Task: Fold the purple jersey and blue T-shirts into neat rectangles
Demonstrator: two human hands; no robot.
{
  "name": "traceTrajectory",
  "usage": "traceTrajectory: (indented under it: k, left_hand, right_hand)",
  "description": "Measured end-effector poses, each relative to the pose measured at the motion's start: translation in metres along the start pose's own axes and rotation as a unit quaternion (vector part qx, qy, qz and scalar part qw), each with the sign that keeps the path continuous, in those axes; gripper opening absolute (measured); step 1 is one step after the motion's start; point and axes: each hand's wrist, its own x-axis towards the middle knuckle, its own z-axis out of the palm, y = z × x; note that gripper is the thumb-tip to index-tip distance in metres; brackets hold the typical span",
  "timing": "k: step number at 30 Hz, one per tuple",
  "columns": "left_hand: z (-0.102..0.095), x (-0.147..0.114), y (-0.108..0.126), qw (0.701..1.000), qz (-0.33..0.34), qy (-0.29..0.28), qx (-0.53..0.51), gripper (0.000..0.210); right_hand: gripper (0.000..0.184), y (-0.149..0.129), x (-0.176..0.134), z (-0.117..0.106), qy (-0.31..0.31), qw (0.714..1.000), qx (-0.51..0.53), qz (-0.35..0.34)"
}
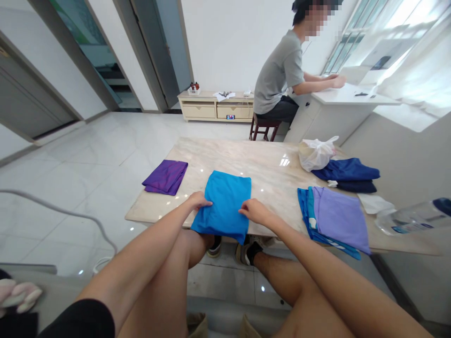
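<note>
A bright blue folded cloth (228, 202), perhaps a garment, lies at the front edge of the marble table, its lower end hanging a little over. My left hand (199, 201) pinches its left side between thumb and fingers. On the opposite side, my right hand (254, 210) grips the cloth's right edge with closed fingers. To the left rests a folded purple cloth (165, 177). Over on the right sits a stack of folded cloths, with a lavender one (340, 216) on top and blue ones (306, 211) showing beneath.
Dark blue clothing (348, 171) and a white plastic bag (317, 152) occupy the table's far right. A clear water bottle (412, 218) lies beside white paper (375, 204). A person in grey (278, 70) sits at a white desk (352, 96). Behind stands a low cabinet (199, 109).
</note>
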Motion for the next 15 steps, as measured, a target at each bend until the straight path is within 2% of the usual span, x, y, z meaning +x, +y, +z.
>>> traceTrajectory:
  k: [2,4,7,10,15]
  left_hand:
    - [0.003,0.003,0.008,1.000,-0.013,0.010,-0.010,0.028]
    - [0.006,0.006,0.016,0.999,-0.027,0.015,-0.032,0.028]
    - [0.011,0.004,0.026,0.996,-0.049,-0.001,-0.075,0.035]
    - [0.012,-0.001,0.027,0.992,-0.058,-0.016,-0.107,0.045]
    - [0.008,-0.007,0.023,0.989,-0.051,-0.031,-0.132,0.061]
  right_hand:
    - [0.012,0.015,0.006,-0.010,0.079,0.991,0.076,0.080]
    - [0.024,0.023,0.011,-0.012,0.100,0.981,0.111,0.126]
    - [0.026,0.022,0.015,-0.003,0.080,0.963,0.190,0.175]
    - [0.027,0.013,0.018,0.009,0.046,0.948,0.251,0.193]
    - [0.042,0.008,0.021,0.012,0.033,0.938,0.272,0.213]
